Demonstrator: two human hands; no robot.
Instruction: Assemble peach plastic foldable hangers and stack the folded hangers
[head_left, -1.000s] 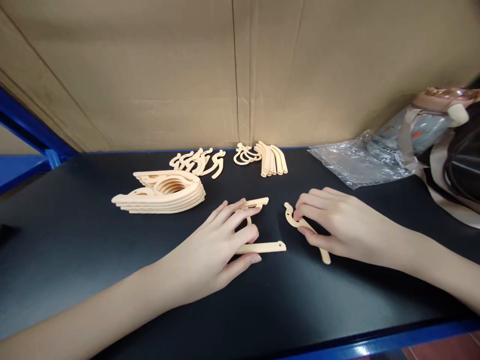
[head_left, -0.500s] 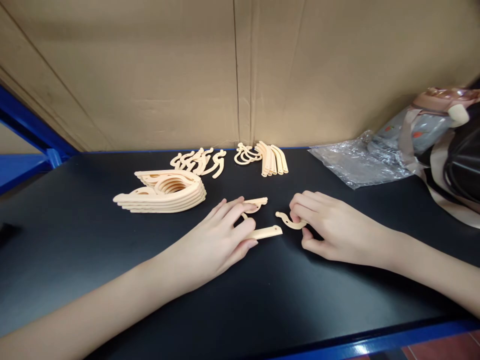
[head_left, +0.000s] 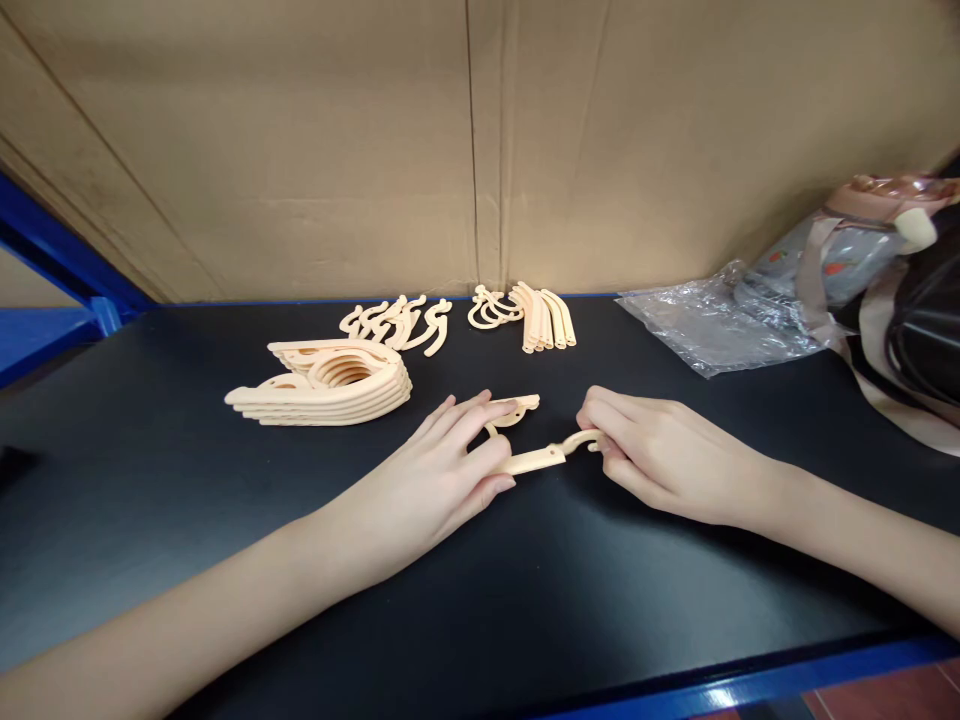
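My left hand lies over a cream plastic hanger body, thumb along its near arm and fingers over its far side, gripping it on the table. Much of this body is hidden under the hand. Between the thumb and fingers of my right hand is a small curved plastic piece. Its free end touches the tip of the hanger body's near arm; whether it sits inside the arm I cannot tell. Behind my left hand, a stack of folded hanger bodies rests on the black table.
Along the back lie S-shaped hooks, curved pieces and a row of straighter arm pieces. At the right are a clear plastic bag, a bottle and a dark bag. A cardboard wall stands behind.
My right hand has turned and brought the curved piece left against the hanger body's near arm, which was apart from it before. The left hand has stayed nearly still.
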